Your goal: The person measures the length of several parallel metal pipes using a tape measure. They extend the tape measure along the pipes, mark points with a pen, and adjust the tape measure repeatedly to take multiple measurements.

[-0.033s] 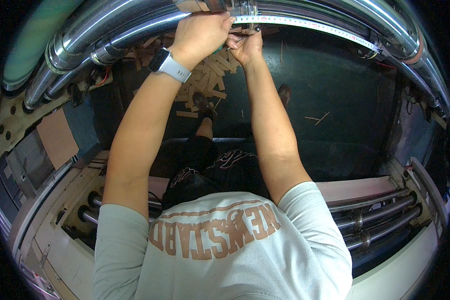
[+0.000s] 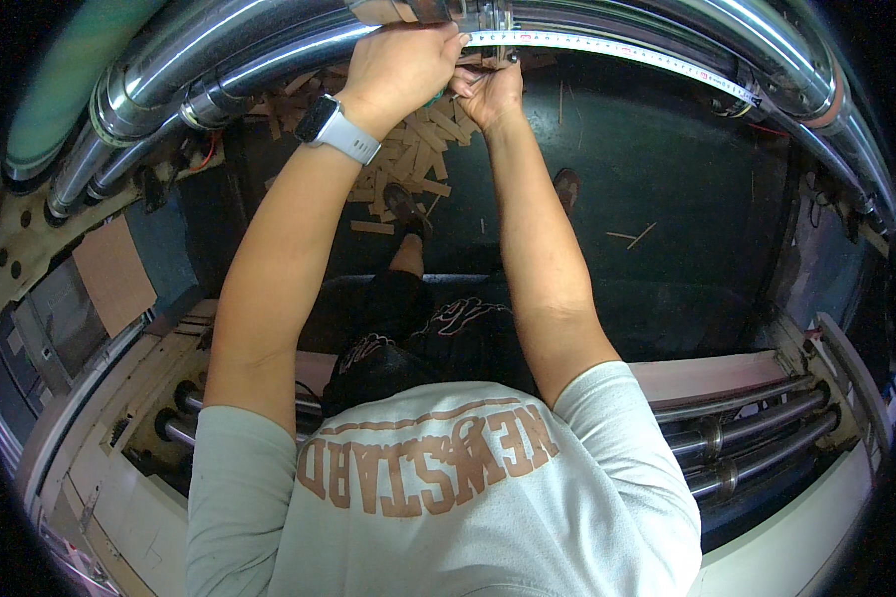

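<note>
A white tape measure (image 2: 617,52) runs along the metal bar at the top, from my left fingers toward the right end. My left hand (image 2: 400,75) is closed, its thumb pressed at the tape's left end; a bit of teal shows beneath the palm. Just right of it, my right hand (image 2: 493,98) is turned palm up below a metal collar (image 2: 490,18) on the bar. Its fingers are curled in by the collar's underside, close to a small dark knob (image 2: 513,58). What they grip is too small to make out.
Long steel rollers (image 2: 289,50) span the top, with a green roller (image 2: 70,85) at far left. Wood strips (image 2: 408,159) lie heaped on the dark floor around my left shoe (image 2: 403,202). More rollers (image 2: 747,403) sit behind me, inside a pale machine frame (image 2: 796,527).
</note>
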Demonstrator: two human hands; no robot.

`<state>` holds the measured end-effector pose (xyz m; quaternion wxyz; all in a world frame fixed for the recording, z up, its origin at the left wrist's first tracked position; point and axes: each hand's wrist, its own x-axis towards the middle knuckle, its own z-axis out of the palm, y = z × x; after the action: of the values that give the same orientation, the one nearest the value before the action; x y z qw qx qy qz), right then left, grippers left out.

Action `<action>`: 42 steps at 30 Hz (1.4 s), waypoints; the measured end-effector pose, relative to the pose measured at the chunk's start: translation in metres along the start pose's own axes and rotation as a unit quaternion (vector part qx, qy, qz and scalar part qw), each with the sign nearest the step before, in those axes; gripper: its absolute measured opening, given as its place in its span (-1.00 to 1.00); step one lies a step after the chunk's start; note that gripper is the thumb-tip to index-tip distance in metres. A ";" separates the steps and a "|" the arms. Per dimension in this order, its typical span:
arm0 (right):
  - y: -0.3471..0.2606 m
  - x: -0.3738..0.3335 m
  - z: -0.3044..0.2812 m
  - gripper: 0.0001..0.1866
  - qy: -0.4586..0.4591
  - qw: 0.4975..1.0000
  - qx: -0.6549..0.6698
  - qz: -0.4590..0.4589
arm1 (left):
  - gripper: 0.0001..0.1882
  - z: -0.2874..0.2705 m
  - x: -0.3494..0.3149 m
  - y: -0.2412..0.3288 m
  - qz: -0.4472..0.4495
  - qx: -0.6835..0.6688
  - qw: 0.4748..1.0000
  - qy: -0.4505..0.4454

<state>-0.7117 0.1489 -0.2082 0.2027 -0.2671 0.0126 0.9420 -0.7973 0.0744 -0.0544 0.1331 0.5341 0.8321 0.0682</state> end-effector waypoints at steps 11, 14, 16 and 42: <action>-0.003 0.003 -0.009 -0.36 -0.038 0.999 -0.017 -0.008 | -0.65 0.006 0.003 -0.001 0.023 0.013 0.999 0.039; 0.001 -0.003 0.000 -0.37 -0.012 0.998 -0.040 -0.040 | -0.63 0.006 0.003 -0.003 0.007 0.031 0.999 0.028; 0.000 -0.002 0.000 -0.37 -0.012 0.999 -0.023 -0.027 | -0.63 0.008 0.004 -0.003 0.004 0.019 0.999 0.031; -0.007 -0.045 -0.016 -0.32 0.157 0.886 -0.436 -0.028 | -0.68 0.010 -0.007 -0.007 0.063 -0.017 0.996 0.067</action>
<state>-0.6662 0.1363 -0.1981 0.0876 -0.4731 -0.3755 0.7922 -0.7977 0.0645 -0.0642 0.0818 0.5771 0.8027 0.1261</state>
